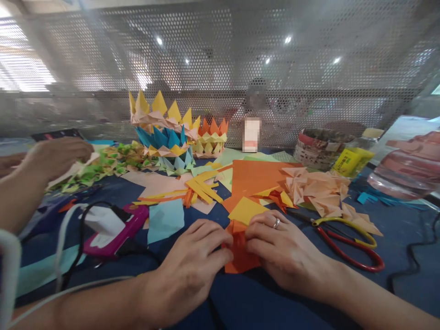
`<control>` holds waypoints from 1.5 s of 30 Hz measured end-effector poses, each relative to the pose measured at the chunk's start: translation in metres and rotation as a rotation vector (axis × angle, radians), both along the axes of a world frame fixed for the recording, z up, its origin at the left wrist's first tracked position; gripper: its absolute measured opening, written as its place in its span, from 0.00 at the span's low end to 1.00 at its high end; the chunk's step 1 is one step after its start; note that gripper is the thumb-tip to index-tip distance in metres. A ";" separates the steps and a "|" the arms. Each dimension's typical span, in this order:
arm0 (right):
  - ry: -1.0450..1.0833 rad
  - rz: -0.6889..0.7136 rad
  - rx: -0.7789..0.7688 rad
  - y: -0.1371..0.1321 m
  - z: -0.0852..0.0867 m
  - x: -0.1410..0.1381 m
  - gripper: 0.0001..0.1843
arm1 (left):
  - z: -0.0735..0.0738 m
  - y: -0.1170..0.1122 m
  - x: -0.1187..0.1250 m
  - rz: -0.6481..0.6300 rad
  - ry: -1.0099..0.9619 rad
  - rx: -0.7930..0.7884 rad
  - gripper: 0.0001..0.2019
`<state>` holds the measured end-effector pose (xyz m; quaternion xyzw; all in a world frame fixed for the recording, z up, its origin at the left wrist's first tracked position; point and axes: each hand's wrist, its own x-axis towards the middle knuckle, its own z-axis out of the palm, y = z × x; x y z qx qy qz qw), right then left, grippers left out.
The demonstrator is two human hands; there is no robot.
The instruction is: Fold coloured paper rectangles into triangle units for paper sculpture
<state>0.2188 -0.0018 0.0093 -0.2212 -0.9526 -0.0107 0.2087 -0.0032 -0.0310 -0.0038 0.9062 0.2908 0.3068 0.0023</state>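
Note:
An orange sheet of paper [243, 264] lies on the blue table in front of me, with what looks like a fold across its middle. My left hand [195, 256] presses its bent fingers together on the sheet's left side. From the right, my right hand [283, 245], with a ring on one finger, has its fingertips on the same sheet. The fingers partly cover the paper. Just beyond it sits a yellow paper square [248, 210]. Scissors with red and yellow handles [347, 238] lie right of my right hand, and a light blue paper piece [166, 220] lies beyond my left.
Folded paper crowns [165, 142] stand at the back. Orange sheets [257, 176], peach folded pieces [312, 185] and yellow strips [202, 188] cover the middle. A purple power strip [134, 224] with cables is left. At right are a woven basket [314, 149] and bottle [412, 165]. Another person's hand [58, 158] works at left.

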 end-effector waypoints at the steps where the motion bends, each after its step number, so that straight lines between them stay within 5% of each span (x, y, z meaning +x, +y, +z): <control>1: -0.012 0.006 -0.017 -0.001 0.001 0.000 0.14 | -0.001 0.001 -0.001 0.022 0.006 -0.006 0.15; 13: 0.041 0.061 -0.390 0.001 0.013 0.003 0.16 | 0.005 0.011 0.001 -0.088 -0.123 -0.363 0.11; 20: 0.083 0.097 -0.598 0.008 0.012 0.004 0.04 | 0.007 0.011 -0.001 -0.081 -0.102 -0.506 0.10; 25: 0.136 0.107 -0.630 0.012 0.006 0.004 0.04 | 0.007 0.013 0.001 -0.053 -0.120 -0.568 0.10; 33: 0.173 -0.061 -0.577 0.006 -0.002 -0.002 0.07 | 0.004 0.011 0.005 0.088 -0.116 -0.568 0.07; 45: 0.160 -0.142 -0.488 0.001 -0.007 -0.009 0.09 | 0.002 0.013 0.008 0.111 -0.075 -0.512 0.07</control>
